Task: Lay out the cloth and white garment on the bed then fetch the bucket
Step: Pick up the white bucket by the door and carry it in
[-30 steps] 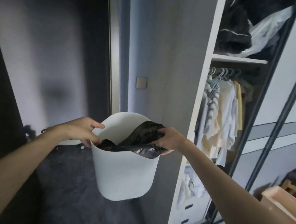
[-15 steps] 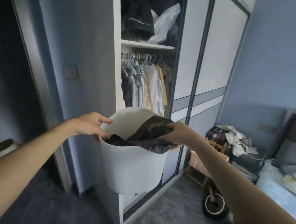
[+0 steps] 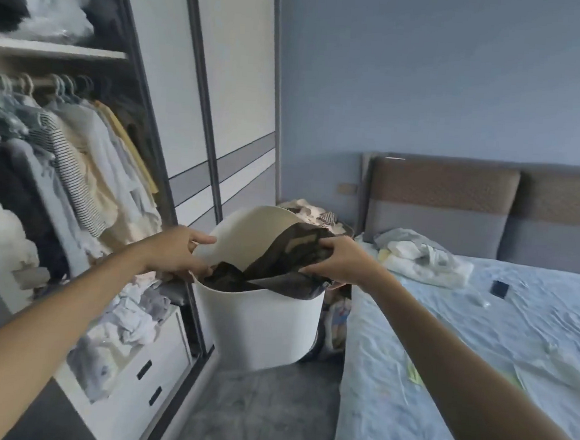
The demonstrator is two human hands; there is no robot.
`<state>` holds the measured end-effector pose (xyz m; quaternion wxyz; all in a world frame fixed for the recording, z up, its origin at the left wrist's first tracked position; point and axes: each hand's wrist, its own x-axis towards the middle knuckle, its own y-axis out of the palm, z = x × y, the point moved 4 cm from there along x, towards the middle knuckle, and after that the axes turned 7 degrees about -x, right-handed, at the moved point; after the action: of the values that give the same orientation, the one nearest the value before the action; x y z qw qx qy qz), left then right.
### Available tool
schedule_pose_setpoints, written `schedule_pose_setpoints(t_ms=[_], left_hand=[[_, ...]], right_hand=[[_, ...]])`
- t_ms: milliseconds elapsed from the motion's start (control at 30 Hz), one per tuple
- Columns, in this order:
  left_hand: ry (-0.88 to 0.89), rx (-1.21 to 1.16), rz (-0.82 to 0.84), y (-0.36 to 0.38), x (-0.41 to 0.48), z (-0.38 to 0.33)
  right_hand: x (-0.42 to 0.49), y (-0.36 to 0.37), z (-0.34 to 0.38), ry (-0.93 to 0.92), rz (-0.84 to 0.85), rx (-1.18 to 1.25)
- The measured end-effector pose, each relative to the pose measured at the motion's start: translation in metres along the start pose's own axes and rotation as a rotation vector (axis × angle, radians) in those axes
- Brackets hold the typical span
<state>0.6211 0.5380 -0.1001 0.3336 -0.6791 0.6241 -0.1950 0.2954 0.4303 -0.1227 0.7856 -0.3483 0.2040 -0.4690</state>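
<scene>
The white bucket (image 3: pixel 257 317) is held off the floor in front of the body, between the open wardrobe (image 3: pixel 77 205) on the left and the near long edge of the bed (image 3: pixel 441 385) on the right. The left hand (image 3: pixel 173 251) grasps the bucket's left rim, thumb over the top edge and fingers curled underneath. The right hand (image 3: pixel 342 259) grasps the right rim, its fingers clenched on the rim together with a fold of the dark cloth (image 3: pixel 278 263) that hangs over it; the rest of that cloth lies inside the bucket. A pile of pale garments (image 3: pixel 423 258) lies on the bed near the headboard (image 3: pixel 454 204), toward the left corner of the mattress; whether it includes the white garment named in the task cannot be told. A small dark object (image 3: pixel 499 288) lies further right on the sheet. Judged from this arrangement, the step in hand is the fetching of the bucket: it is lifted and carried alongside the bed. Whether the laying-out step is complete cannot be confirmed. The next move calls for both grips to be kept level so the soft rim does not buckle, and for the bucket to be set down on the floor or on the near edge of the bed before either hand lets go.
</scene>
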Motion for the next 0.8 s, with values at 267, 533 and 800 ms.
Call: schedule_pose_setpoints(t_ms=[267, 533, 800], left_hand=[[0.121, 0.027, 0.208, 0.069, 0.135, -0.025], [0.243, 0.207, 0.296, 0.106, 0.271, -0.015], [0.171, 0.164, 0.395, 0.160, 0.372, 0.030]], right_hand=[[0.025, -0.016, -0.097, 0.115, -0.152, -0.082], [0.099, 0.008, -0.162, 0.243, -0.220, -0.113], [0.163, 0.057, -0.232, 0.331, -0.221, -0.068]])
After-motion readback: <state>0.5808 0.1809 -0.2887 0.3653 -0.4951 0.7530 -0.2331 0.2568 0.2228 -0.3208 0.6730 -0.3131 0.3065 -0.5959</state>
